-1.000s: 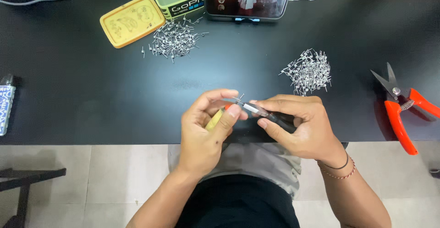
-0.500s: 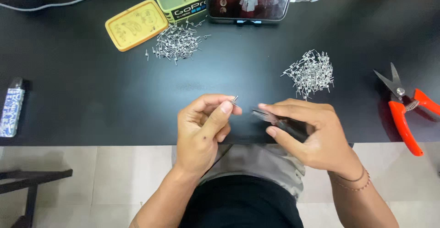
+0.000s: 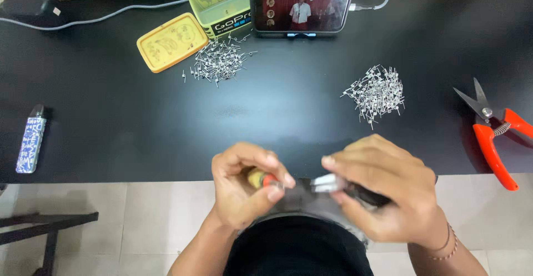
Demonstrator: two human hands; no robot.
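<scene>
My left hand is closed around a small tool with a yellow and orange handle, held over my lap just off the front edge of the black table. My right hand grips a dark-handled tool with a silvery metal tip, and that tip points left toward the left hand. The two hands almost meet and both are motion-blurred. Whether a small wire coil sits between them cannot be made out.
A pile of small wire coils lies at the right, another pile near a yellow lid and an open green tin. A phone stands at the back, orange-handled snips at far right, a small patterned device at left.
Both hands have dropped toward me, off the table edge and over my lap. The left hand, which pinched a small coil half a second ago, now shows the yellow and orange handle again.
</scene>
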